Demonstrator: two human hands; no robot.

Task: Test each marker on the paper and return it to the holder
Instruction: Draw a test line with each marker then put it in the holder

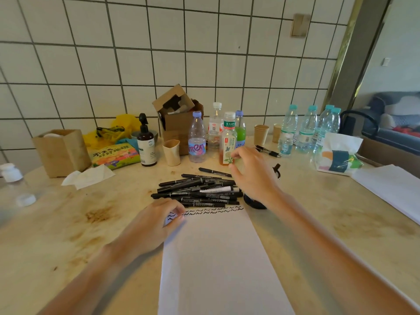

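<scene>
**Right hand above the marker pile, lone marker just beyond the fingertips**

Head view. Pile of black markers (197, 192) lying on the table (91, 223) just past the far edge of the paper (216, 258), long axes running almost left to right, slightly fanned. One single marker (214, 172) apart from the pile on its far side, also lying left to right, its right end close under the fingertips (233, 170) of the right hand (252, 176). Right hand hovering over the right end of the pile, fingers loosely curled and spread a little, holding nothing as far as visible. Left hand (154, 223) resting on the near-left corner of the paper, fingers bent, pressing the sheet beside the row of black squiggles (204, 211); nothing pinched.

Dark round object (254, 203), partly hidden under the right wrist, just right of the pile; possibly the holder, not possible to tell for sure.

Judgement: right hand clearly nearer to the markers. For the next grasp, thumb and finger to close across the thin body, so from near and far sides, not along the length. Risk: rolling of neighbouring markers.
</scene>
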